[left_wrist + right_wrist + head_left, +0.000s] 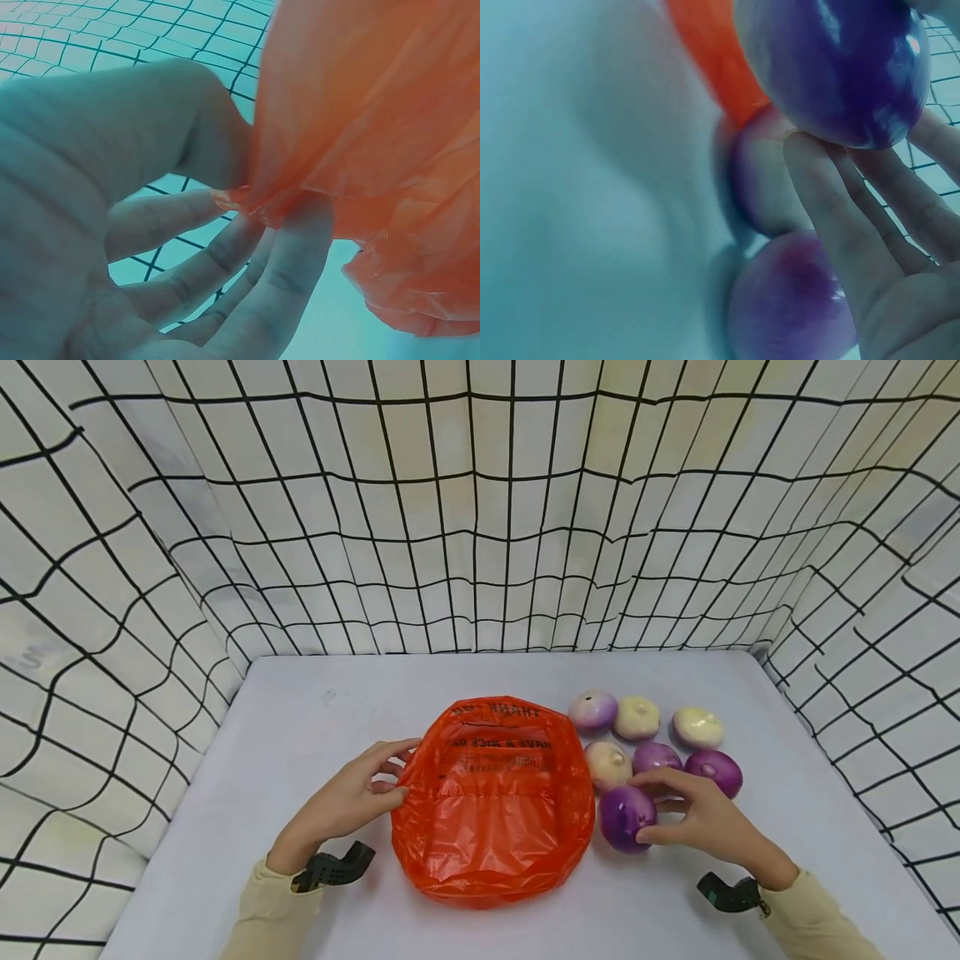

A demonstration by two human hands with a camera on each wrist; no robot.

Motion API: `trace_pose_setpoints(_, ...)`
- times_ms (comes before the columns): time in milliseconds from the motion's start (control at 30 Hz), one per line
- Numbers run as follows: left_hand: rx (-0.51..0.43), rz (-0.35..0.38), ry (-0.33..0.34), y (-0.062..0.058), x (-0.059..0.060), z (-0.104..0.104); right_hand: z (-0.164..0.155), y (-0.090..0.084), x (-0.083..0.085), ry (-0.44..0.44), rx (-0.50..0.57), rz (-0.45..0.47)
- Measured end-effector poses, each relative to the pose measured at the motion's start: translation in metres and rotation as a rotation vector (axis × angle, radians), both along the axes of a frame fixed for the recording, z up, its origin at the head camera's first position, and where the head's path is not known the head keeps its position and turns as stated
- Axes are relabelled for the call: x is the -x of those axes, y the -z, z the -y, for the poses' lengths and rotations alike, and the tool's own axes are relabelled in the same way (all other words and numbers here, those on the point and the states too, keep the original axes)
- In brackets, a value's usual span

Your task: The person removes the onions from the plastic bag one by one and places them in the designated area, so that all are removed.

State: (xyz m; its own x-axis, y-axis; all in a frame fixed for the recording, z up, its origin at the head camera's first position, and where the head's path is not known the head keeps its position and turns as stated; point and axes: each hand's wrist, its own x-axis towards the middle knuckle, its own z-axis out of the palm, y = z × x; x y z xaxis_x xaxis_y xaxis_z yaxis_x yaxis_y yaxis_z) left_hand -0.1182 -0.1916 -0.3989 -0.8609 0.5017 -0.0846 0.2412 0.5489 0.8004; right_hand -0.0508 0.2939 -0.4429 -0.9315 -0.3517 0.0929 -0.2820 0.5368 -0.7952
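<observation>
A red plastic bag (495, 827) with black print stands with its mouth spread wide in the middle of the table. At its left side my left hand (363, 789) pinches the edge of the bag between thumb and fingers; the left wrist view shows the gathered film (277, 199) there. My right hand (697, 818) grips a dark purple onion (626, 818) by thumb and fingertips, close to the bag's right side. In the right wrist view this onion (840, 67) is raised above other onions (787, 292).
Several more onions lie to the right of the bag, among them a pale one (697, 727), a purple one (715, 772) and a whitish-purple one (593, 711). Black netting (495, 539) over white walls encloses the white table (315, 693) at the back and sides.
</observation>
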Motion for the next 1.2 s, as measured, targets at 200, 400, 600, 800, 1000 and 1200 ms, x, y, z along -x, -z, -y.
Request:
trace_pose_setpoints(200,-0.013,0.008,-0.004,0.001,0.000,0.001,0.004,0.012,0.001,-0.018,0.008,0.028)
trace_pose_setpoints(400,-0.020,0.001,0.004,0.003,0.001,0.000,0.006,0.014,0.005,-0.033,-0.009,0.010)
trace_pose_setpoints(600,-0.014,-0.004,-0.003,0.003,0.003,0.002,0.009,0.017,0.009,-0.005,-0.067,-0.022)
trace_pose_setpoints(800,0.002,0.002,-0.022,0.005,0.002,0.007,0.013,0.017,0.011,0.002,-0.118,-0.034)
trace_pose_setpoints(1000,0.010,0.016,-0.057,0.004,0.002,0.014,0.012,0.013,0.008,0.005,-0.162,-0.072)
trace_pose_setpoints(1200,0.017,0.038,-0.090,0.006,-0.003,0.020,0.009,0.009,0.005,-0.009,-0.190,-0.103)
